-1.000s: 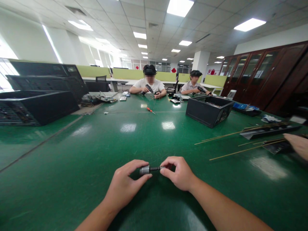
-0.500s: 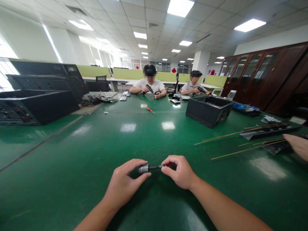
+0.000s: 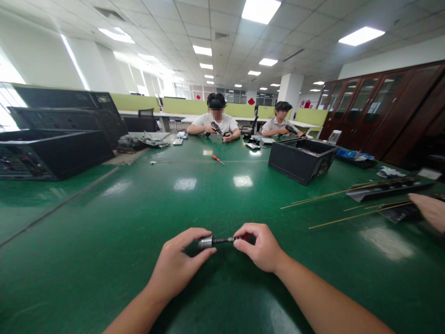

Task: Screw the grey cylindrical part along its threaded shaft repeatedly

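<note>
A small metal part with a silver cylinder and a thin dark shaft (image 3: 222, 240) lies level between my two hands, above the green table. My left hand (image 3: 179, 262) has its thumb and fingers closed around the cylinder at the left end. At the other end, the fingertips of my right hand (image 3: 259, 246) pinch the shaft's tip. Those fingers partly cover the tip, so its shape cannot be made out.
Beyond my hands lies an orange screwdriver (image 3: 218, 159). A black computer case (image 3: 295, 162) stands right, another case (image 3: 79, 155) left. Thin brass-coloured rods (image 3: 323, 197) and another person's hand (image 3: 429, 211) are at right. Two people across the table hold power drills.
The cylinder and my left hand have shifted very slightly left, while my right hand has stayed almost in place. Both hands keep their hold on the part.
</note>
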A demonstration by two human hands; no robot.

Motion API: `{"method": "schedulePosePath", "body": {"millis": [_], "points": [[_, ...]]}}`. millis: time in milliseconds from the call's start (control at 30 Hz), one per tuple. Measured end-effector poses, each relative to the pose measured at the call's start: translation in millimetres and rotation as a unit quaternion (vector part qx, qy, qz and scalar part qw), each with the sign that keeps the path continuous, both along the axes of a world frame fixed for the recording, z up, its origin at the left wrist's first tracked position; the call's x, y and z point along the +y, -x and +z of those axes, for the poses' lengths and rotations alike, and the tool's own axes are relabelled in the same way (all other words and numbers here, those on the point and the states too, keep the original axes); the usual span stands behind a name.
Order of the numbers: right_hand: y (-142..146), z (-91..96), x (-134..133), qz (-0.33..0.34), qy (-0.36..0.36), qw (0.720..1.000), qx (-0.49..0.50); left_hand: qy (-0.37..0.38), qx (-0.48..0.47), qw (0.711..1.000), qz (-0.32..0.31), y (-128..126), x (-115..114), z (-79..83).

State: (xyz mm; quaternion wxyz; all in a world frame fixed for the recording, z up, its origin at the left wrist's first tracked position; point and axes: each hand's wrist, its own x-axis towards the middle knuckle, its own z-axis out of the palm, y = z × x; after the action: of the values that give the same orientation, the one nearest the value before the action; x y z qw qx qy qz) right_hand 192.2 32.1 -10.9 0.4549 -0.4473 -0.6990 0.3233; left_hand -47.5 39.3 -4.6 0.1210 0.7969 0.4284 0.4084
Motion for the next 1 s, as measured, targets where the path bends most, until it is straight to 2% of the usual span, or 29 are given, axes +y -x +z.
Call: {"method": "schedulePosePath", "body": {"millis": [267,433,667,800,900,1000], "points": [[-1,0.3,2,-0.002,-0.002,1.000,0.009,-0.010,-0.008,1.000,0.003,1,0,3.4],[-1,2.2,0,0.015,0.004,1.000,0.013,0.001,-0.033,0.998,0.053,4,4,6.2],[1,-2.1,0,0.014,0.036,0.998,0.039,0.110,-0.091,0.985,0.097,6,15,4.6],[4,-8.0,3,0.026,0.061,0.996,0.056,0.202,-0.222,0.951,0.080,7,15,7.4],[6,-10.6,4,0.034,0.068,0.995,0.063,0.215,-0.293,0.927,0.094,19,8,15.2],[8,-11.6,4,0.044,0.071,0.994,0.072,0.214,-0.265,0.927,0.155,52,-10,26.3]]}}
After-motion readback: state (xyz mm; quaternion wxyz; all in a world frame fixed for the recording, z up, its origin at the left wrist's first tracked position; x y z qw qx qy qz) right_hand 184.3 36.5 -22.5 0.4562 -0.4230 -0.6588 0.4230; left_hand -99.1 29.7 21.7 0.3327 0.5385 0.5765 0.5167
